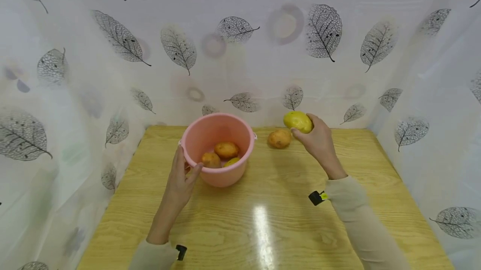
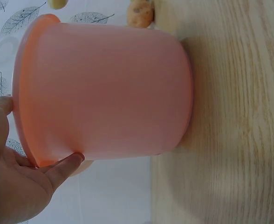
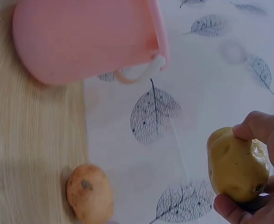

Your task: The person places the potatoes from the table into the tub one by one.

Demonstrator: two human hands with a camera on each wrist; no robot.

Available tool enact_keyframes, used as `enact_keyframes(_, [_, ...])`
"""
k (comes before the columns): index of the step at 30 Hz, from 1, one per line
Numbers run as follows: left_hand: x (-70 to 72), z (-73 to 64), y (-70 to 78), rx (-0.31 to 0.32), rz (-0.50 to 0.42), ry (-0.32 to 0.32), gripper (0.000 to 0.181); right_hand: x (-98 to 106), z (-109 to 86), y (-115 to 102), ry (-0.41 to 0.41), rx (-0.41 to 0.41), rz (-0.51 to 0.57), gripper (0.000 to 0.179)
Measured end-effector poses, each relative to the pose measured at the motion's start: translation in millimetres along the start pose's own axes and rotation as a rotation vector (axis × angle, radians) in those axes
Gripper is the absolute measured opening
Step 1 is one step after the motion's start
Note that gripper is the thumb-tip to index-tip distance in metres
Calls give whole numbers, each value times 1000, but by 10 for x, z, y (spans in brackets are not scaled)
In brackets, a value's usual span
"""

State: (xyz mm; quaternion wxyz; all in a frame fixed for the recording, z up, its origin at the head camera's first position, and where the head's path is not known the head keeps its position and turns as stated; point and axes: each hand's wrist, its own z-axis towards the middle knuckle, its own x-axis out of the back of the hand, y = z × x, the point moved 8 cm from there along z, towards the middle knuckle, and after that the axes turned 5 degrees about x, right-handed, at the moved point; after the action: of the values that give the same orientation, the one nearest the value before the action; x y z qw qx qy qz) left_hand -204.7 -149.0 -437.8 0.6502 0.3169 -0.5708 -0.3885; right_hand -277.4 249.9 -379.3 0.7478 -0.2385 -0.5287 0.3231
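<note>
A pink bucket [image 1: 224, 178] stands on the table left of the middle. My left hand [image 1: 179, 185] grips its rim on the near left side, thumb and fingers on either side of the edge. Inside the bucket lie two brown potatoes, one brown potato [image 1: 226, 150] behind the other, and part of a yellow potato [image 1: 231, 162]. Over the back right of the table, my right hand [image 1: 318, 141] holds a smooth yellow potato [image 3: 237, 163] between thumb and fingers, above the tabletop. Just left of that hand, a loose brown potato [image 1: 279, 138] rests on the table.
The wooden table [image 1: 233, 224] has a light grain and a bright reflection near the front. A white curtain [image 1: 240, 61] with dark leaf prints hangs behind it and along both sides. The bucket's white handle [image 3: 151, 70] hangs down at its side in the right wrist view.
</note>
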Motion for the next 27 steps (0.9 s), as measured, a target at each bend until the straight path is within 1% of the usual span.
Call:
enact_keyframes(5, [2, -2, 1, 1, -13, 0, 87, -148, 33, -238, -20, 43, 43, 67])
enact_keyframes(10, [-1, -2, -11, 10, -10, -4, 87, -307, 61, -433, -53, 67, 78, 67])
enact_keyframes(14, [-7, -3, -14, 19, -7, -9, 88, -425, 71, -595, -86, 82, 88, 65])
enact_keyframes(16, [-7, -3, -11, 21, -7, -9, 88, -483, 74, -674, -99, 88, 74, 67])
enact_keyframes(21, [-6, -3, -4, 14, -6, -7, 87, -646, 63, -874, -145, 107, 65, 71])
enact_keyframes(27, [-5, 2, -5, 10, -13, -8, 87, -884, 37, -1086, -212, 138, 83, 69])
